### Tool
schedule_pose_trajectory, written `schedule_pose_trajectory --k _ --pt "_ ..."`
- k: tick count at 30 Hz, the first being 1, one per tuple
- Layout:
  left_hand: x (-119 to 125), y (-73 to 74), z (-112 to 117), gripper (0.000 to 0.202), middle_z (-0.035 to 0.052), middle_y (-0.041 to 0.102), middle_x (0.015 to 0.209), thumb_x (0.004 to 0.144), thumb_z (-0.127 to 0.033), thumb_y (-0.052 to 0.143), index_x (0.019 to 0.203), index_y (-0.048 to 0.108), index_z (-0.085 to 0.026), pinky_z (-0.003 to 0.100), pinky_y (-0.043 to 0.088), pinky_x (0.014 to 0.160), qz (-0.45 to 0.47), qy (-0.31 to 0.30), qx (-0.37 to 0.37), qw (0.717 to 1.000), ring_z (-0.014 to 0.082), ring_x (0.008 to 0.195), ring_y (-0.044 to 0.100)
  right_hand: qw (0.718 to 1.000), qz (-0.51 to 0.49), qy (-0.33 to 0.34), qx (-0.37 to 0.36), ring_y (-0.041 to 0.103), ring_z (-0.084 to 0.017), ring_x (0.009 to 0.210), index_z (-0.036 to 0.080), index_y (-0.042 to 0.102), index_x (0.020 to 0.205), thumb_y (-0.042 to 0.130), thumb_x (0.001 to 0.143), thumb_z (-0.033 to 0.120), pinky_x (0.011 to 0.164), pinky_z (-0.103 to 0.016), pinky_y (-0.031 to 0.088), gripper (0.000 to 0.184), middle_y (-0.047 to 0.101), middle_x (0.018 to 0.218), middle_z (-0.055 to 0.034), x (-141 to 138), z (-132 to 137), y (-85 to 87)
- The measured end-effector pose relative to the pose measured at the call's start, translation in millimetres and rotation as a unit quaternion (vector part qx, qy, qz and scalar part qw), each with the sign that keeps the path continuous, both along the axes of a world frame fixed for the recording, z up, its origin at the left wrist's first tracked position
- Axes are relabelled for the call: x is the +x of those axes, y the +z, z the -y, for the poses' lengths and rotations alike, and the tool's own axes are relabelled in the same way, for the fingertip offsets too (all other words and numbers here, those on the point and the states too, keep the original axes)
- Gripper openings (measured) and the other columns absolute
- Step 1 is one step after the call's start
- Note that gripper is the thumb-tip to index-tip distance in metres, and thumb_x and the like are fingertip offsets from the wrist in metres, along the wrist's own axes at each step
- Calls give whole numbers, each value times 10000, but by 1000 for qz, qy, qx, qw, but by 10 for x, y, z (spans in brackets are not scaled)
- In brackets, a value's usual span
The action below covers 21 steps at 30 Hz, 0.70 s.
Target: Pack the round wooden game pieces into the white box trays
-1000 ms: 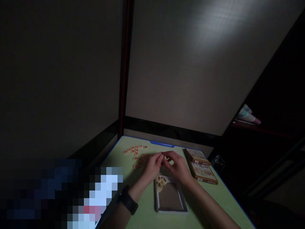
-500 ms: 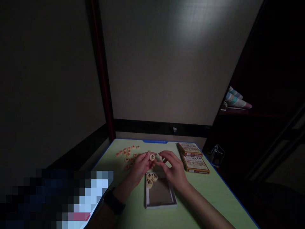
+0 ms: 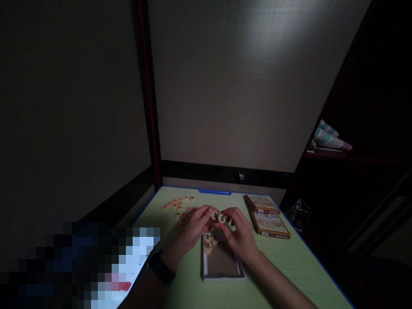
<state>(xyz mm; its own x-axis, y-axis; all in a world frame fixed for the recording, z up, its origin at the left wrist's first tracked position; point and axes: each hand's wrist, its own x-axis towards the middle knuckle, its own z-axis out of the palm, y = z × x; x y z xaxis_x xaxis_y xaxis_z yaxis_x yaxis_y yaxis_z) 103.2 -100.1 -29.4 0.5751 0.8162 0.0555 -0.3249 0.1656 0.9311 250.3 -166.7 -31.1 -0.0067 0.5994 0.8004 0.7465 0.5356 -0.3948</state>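
Observation:
Both hands meet above the far end of a shallow open box (image 3: 222,262) on a green table (image 3: 289,266). My left hand (image 3: 196,227), a dark watch on its wrist, pinches a round pale game piece (image 3: 214,215) with a dark mark. My right hand (image 3: 240,234) pinches a second piece (image 3: 222,218) right beside it. Three similar pieces (image 3: 210,242) lie in the box's far left corner, just under the hands.
A loose group of round pieces with red marks (image 3: 178,207) lies at the table's far left. Two flat printed boxes (image 3: 268,216) lie at the far right. Walls close in behind, with a dark red post (image 3: 148,94) in the corner.
A second marked piece now shows in my right fingers beside the one in my left. The hands stay together over the box; the view has shifted slightly.

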Motion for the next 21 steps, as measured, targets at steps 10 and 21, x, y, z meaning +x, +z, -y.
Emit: schedule_pose_trajectory --k 10,21 --pt "-1 -14 11 478 6 571 868 642 -499 835 880 603 -156 219 461 692 26 -44 -4 999 123 800 560 1000 15 3 16 626 -194 753 217 626 1006 631 919 387 653 -306 541 191 664 905 -62 11 1 -18" --pt "22 23 46 513 11 595 857 686 -557 795 920 568 -161 251 506 675 27 -46 2 999 121 733 609 990 134 -32 41 641 -239 841 216 617 1209 533 979 294 726 -379 548 257 699 955 -90 101 -76 -125"
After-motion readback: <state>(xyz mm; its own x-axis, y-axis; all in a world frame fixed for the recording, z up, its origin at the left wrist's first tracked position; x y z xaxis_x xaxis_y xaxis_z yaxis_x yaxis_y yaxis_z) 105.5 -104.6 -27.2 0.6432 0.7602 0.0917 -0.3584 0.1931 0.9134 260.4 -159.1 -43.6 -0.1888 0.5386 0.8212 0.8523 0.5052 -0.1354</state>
